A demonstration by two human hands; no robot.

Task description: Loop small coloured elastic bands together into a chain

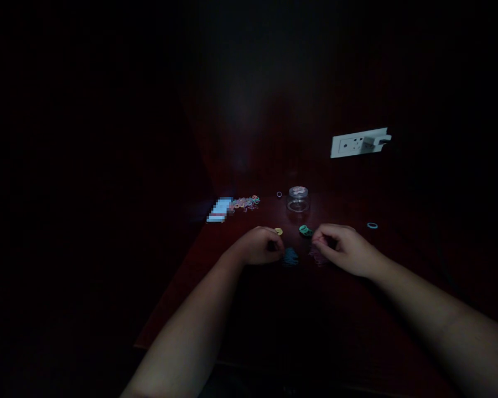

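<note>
Small coloured elastic bands lie in separate piles on a dark red table (249, 309). My left hand (262, 246) is curled with its fingertips pinched, beside the blue pile (290, 257) and the yellow bands (279, 231). Over the purple pile (317, 255), my right hand (344, 247) has thumb and forefinger pressed together. What either pinch holds, if anything, is too small and dark to make out. Green bands (305, 230) sit just left of my right fingertips. Behind them stands a clear lidded jar (298, 202).
A mixed heap of bands (245, 203) lies at the back left, next to a lit phone (219, 210). One blue ring (372, 225) is off to the right, and a small pale ring (279, 194) lies left of the jar. A wall socket (359, 142) holds a plug. The surroundings are very dark.
</note>
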